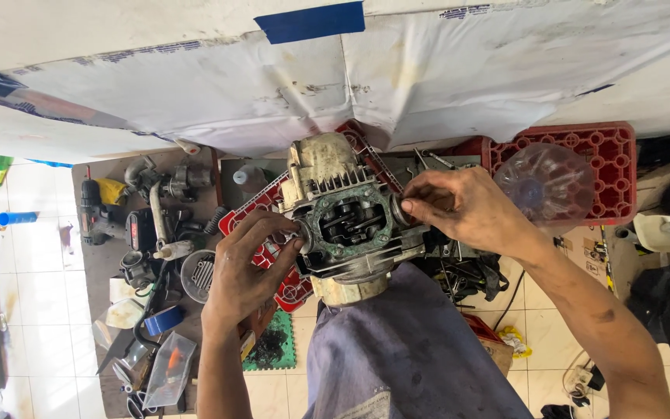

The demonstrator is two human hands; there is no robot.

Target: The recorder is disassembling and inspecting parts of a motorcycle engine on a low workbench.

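Engine head point(347, 221) gripped at both sides; left hand point(243, 271) and right hand point(459, 208) fingers pinching it.

The engine block point(343, 221) at the centre is dirty cream with a green gasket ring and black parts inside, resting on a red lattice-patterned crate point(606, 155) that runs out toward 2 o'clock. At 12 o'clock a strip of blue tape point(310, 21) sits on stained white sheeting point(219, 93). A blue tape roll point(163, 320) lies at 8 o'clock, grey-blue cloth point(405, 357) covers 6 o'clock, and the floor tiles point(32, 287) are cream.
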